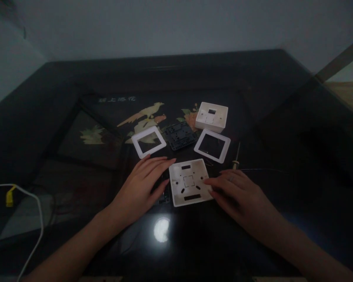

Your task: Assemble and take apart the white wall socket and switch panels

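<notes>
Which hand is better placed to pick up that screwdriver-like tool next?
The right hand, probably: the screwdriver-like tool lies just beyond its knuckles, while the left hand is on the other side of the white box.

Glossy, dark and smooth as polished glass, the tabletop (211,243) mirrored a round light. The shallow square box (189,181) looked like white moulded plastic, matt and slightly smudged inside. The deeper box (219,112) had similar satin plastic. Two frames (139,148) (224,150) were smooth white plastic. The black panel (180,136) appeared rough with fine relief (its exact material was too dim to tell). A screwdriver showed a slim metal shaft (238,152); the white cable (41,219) had a smooth, plastic-looking sheath.
</notes>
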`<action>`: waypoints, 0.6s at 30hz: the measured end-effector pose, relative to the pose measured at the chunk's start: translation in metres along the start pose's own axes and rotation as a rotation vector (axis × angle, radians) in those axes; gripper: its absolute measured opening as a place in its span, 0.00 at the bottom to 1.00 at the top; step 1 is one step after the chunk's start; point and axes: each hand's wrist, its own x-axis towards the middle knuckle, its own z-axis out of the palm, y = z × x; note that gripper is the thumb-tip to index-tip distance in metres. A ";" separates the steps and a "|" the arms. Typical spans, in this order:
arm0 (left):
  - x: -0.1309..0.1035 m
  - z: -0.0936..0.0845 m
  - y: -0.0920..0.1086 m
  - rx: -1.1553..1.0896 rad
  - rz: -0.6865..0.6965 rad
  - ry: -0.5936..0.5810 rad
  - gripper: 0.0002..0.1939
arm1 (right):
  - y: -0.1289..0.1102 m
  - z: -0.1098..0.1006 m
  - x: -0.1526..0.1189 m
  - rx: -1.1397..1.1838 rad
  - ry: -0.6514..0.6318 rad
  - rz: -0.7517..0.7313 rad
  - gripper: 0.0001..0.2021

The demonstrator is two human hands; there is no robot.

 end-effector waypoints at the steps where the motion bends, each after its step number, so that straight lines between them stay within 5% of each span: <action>1: 0.000 0.000 0.001 -0.004 0.004 0.000 0.21 | -0.001 -0.001 0.000 0.016 0.001 0.007 0.10; 5: 0.000 -0.002 0.003 -0.021 0.008 0.016 0.21 | 0.000 -0.004 0.001 0.028 0.040 0.039 0.11; 13: -0.003 -0.001 0.007 -0.035 0.083 -0.046 0.24 | 0.008 0.003 0.000 -0.087 -0.133 -0.097 0.39; 18: -0.003 -0.011 0.008 -0.089 0.071 -0.104 0.26 | 0.007 0.007 -0.003 -0.060 -0.201 -0.106 0.45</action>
